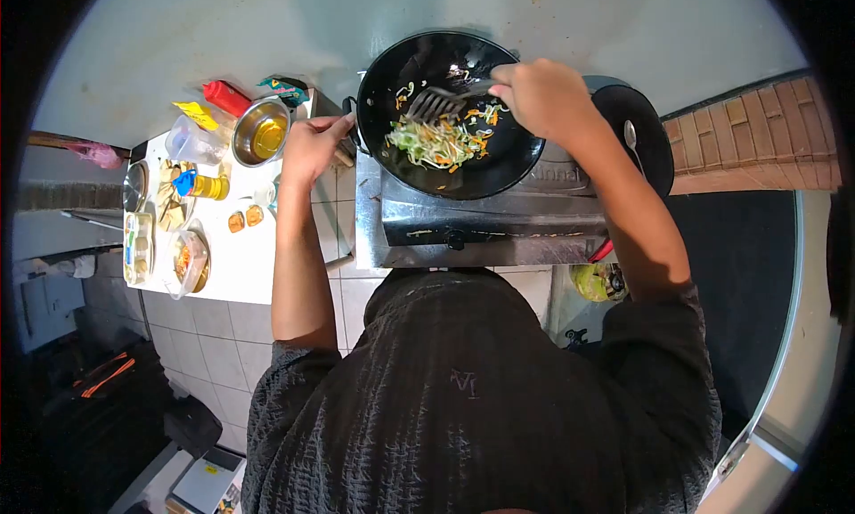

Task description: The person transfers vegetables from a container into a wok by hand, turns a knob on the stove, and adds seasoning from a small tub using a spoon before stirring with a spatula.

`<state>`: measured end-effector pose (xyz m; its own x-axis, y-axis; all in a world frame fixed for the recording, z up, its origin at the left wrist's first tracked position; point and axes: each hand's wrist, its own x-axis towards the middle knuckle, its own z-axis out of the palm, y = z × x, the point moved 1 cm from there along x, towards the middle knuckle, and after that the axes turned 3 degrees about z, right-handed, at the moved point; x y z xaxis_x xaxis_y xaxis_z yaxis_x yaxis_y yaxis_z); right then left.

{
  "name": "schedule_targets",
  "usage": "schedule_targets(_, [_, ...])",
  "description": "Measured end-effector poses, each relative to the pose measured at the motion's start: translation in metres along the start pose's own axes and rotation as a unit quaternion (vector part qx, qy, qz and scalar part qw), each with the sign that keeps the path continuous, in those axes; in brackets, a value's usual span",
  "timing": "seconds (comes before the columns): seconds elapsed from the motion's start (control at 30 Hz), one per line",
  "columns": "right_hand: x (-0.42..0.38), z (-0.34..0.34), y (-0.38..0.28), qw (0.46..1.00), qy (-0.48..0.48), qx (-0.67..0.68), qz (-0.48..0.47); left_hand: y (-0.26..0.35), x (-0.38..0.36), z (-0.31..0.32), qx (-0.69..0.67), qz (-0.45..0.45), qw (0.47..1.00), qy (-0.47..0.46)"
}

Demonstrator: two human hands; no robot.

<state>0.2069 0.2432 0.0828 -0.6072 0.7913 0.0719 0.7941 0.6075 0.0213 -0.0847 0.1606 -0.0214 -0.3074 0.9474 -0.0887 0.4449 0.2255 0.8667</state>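
Note:
A black wok [508,171] sits tilted over the metal stove [401,216]. Shredded green and orange vegetables [436,144] lie in its lower left part, with some bits along the sides. My left hand [312,147] is closed on the wok's handle at the left rim. In my right hand [543,95], above the wok's right side, is the handle of a slotted metal spatula [435,104], whose head touches the vegetables. The grip end of the spatula is hidden by my fingers.
On the left, a white table [236,269] holds a metal bowl of oil [261,133], a yellow bottle [210,187], a plastic container [189,263] and an egg tray [138,247]. A spoon [631,135] rests on a dark pan [657,162] right of the wok.

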Motion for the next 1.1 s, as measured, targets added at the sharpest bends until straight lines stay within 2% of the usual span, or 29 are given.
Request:
schedule_targets(0.07, [0.002,-0.003,0.004,0.999,0.037,-0.007,-0.007,0.006,-0.003,-0.001,0.008,-0.002,1.0,0.005])
schedule_targets(0.13, [0.019,0.008,0.016,0.994,0.078,-0.049,0.053,0.012,-0.005,-0.002,0.02,-0.027,0.999,-0.001])
schedule_targets(0.17, [0.026,0.019,0.019,0.992,0.101,-0.045,0.053,0.011,-0.005,-0.002,0.021,-0.024,0.999,-0.001])
schedule_targets(0.27, [0.03,0.04,0.015,0.997,0.068,0.021,0.028,0.01,-0.004,0.0,0.026,-0.021,0.999,0.014])
schedule_targets(0.33, [0.018,0.028,0.007,0.996,0.072,0.051,-0.001,0.013,-0.009,-0.001,0.041,-0.012,0.999,0.018])
schedule_targets(0.4, [0.015,0.014,0.007,0.998,0.027,0.043,-0.024,0.017,-0.011,-0.001,0.032,-0.017,0.999,0.015])
schedule_targets(0.43, [0.017,0.009,0.007,0.998,0.028,0.043,-0.024,0.018,-0.012,-0.001,0.021,-0.02,1.0,0.011])
schedule_targets(0.5, [0.026,0.004,0.01,0.998,0.045,-0.003,0.052,0.011,-0.008,-0.001,0.022,-0.016,1.0,0.005])
schedule_targets(0.53, [0.032,0.012,0.012,0.997,0.046,-0.004,0.054,0.01,-0.007,-0.001,0.024,-0.012,1.0,-0.002])
schedule_targets(0.6, [0.041,0.028,0.01,0.997,0.081,-0.004,0.005,0.01,-0.008,-0.001,0.027,-0.008,1.0,0.0])
schedule_targets(0.63, [0.037,0.028,0.009,0.997,0.081,-0.004,0.006,0.01,-0.008,-0.001,0.031,-0.007,0.999,0.001])
schedule_targets(0.7, [0.02,0.024,0.002,0.993,0.054,0.029,-0.099,0.007,-0.006,-0.002,0.017,0.001,1.0,-0.004])
schedule_targets(0.73, [0.012,0.015,-0.001,0.993,0.053,0.029,-0.097,0.005,-0.005,-0.002,0.001,0.009,1.0,-0.006])
schedule_targets(0.8, [0.0,-0.01,-0.003,0.999,0.01,-0.026,-0.043,0.002,-0.004,-0.001,0.008,0.018,1.0,0.008])
schedule_targets(0.87, [0.006,-0.027,0.003,0.999,0.006,-0.046,-0.014,0.004,-0.002,0.0,0.012,0.031,0.999,0.021])
schedule_targets(0.93, [0.017,-0.04,0.009,0.987,-0.003,-0.132,0.096,0.009,-0.003,-0.002,0.043,0.05,0.997,0.032])
schedule_targets(0.97, [0.024,-0.042,0.011,0.986,-0.005,-0.134,0.099,0.008,-0.003,-0.003,0.041,0.051,0.997,0.029])
schedule_targets(1.03, [0.04,-0.042,0.014,0.972,-0.06,-0.127,0.186,0.006,-0.001,-0.004,0.031,0.062,0.997,0.03])
schedule_targets(1.07, [0.045,-0.035,0.013,0.971,-0.062,-0.128,0.19,0.006,0.0,-0.004,0.029,0.064,0.997,0.026])
schedule_targets(1.1, [0.049,-0.021,0.011,0.967,-0.115,-0.121,0.191,0.009,0.0,-0.005,0.036,0.054,0.998,0.018])
